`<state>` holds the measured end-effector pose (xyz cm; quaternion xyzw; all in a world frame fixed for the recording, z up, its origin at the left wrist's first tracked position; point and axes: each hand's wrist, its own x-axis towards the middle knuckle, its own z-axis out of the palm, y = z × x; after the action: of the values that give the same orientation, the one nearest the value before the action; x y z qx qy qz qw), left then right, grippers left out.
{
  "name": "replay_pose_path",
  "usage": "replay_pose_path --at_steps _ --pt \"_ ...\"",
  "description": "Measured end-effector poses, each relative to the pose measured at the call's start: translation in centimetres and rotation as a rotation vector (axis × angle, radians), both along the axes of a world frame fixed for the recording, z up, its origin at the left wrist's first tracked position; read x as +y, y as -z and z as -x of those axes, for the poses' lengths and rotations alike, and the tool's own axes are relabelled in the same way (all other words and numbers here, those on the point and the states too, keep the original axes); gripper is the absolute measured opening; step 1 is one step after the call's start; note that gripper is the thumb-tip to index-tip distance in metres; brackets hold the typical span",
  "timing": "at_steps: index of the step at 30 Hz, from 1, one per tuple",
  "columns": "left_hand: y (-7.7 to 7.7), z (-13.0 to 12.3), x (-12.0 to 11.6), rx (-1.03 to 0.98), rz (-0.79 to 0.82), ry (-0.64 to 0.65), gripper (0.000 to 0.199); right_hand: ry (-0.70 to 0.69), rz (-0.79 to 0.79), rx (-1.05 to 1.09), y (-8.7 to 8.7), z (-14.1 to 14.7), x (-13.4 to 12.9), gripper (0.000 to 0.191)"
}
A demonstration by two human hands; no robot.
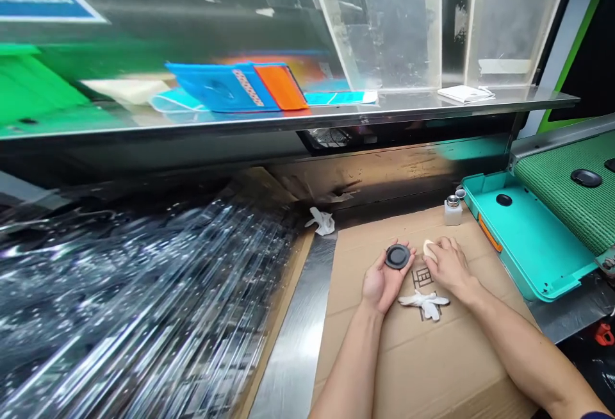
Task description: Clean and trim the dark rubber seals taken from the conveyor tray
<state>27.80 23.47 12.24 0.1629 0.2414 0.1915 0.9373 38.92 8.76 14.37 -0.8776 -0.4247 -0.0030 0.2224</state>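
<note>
My left hand (379, 284) is palm up over the cardboard sheet (358, 336), with its fingers curled around a round black disc-shaped part (398, 256) that has a raised rim. To its right, my right hand (449, 265) pinches a small cream-white pad (429, 250), apart from the disc. Just below both hands a crumpled white glove or cloth (426, 303) lies on the cardboard. Beyond my right hand stands a small translucent bottle with a metal top (452, 209).
A teal tray (533, 239) at the right holds one black disc. Beside it runs a green conveyor belt (567, 169) carrying black round parts. Clear plastic-wrapped stacks (192, 316) fill the left. A metal shelf (408, 110) overhangs the back, bearing a blue and orange packet (240, 88).
</note>
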Motion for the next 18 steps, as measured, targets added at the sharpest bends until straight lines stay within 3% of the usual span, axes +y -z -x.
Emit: replay_pose_path --at_steps 3,6,8,10,14,18 --pt "-0.3 0.3 0.9 0.022 0.044 -0.047 0.035 -0.183 -0.071 0.013 -0.3 1.6 -0.4 0.028" --pt "-0.6 0.6 1.6 0.047 0.102 -0.052 0.039 -0.481 0.020 0.090 -0.2 3.5 -0.2 0.024" --pt "-0.7 0.7 1.7 0.064 0.124 -0.047 0.043 -0.569 0.065 0.099 0.1 4.1 0.0 0.013" --pt "-0.7 0.7 1.7 0.075 0.125 -0.046 0.047 -0.557 -0.001 0.097 0.2 4.0 0.2 0.013" --pt "-0.6 0.4 0.9 0.070 0.065 -0.017 0.053 -0.391 -0.277 0.170 -0.2 2.8 0.5 0.017" --pt "-0.4 -0.1 -0.8 0.093 -0.058 0.016 0.053 -0.262 -0.361 0.204 -0.6 2.2 0.6 0.017"
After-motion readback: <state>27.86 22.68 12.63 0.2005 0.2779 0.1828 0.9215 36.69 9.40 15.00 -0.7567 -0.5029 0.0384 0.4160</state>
